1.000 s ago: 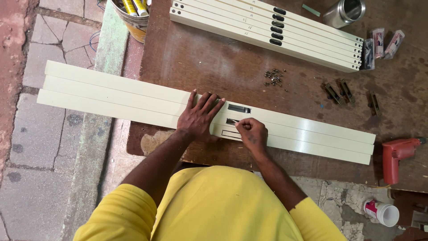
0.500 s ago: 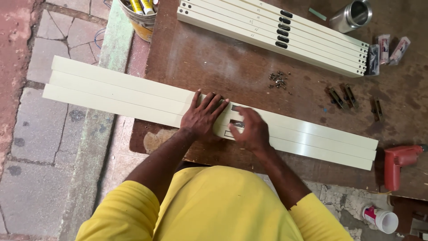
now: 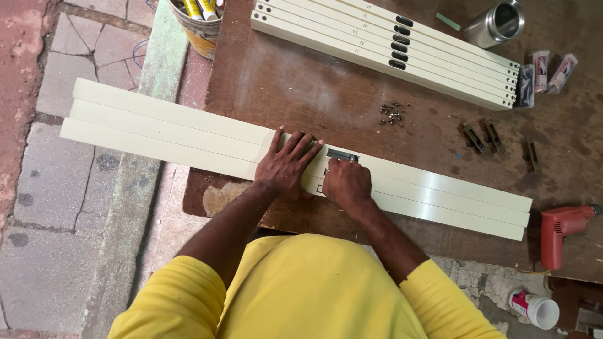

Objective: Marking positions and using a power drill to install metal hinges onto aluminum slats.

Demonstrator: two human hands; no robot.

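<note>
1. Left hand lies flat, fingers spread, on the cream strips across the brown table.
2. Right hand, curled, presses a small dark fitting there.

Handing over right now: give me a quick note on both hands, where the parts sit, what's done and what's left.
Left hand: flat, pressing the three long cream profile bars onto the brown wooden table.
Right hand: closed over a small dark metal fitting at a slot in the bars.
Done: the far stack of cream bars already carries dark fittings.
Left: this fitting is not visibly fastened; loose screws and red drill lie untouched.
</note>
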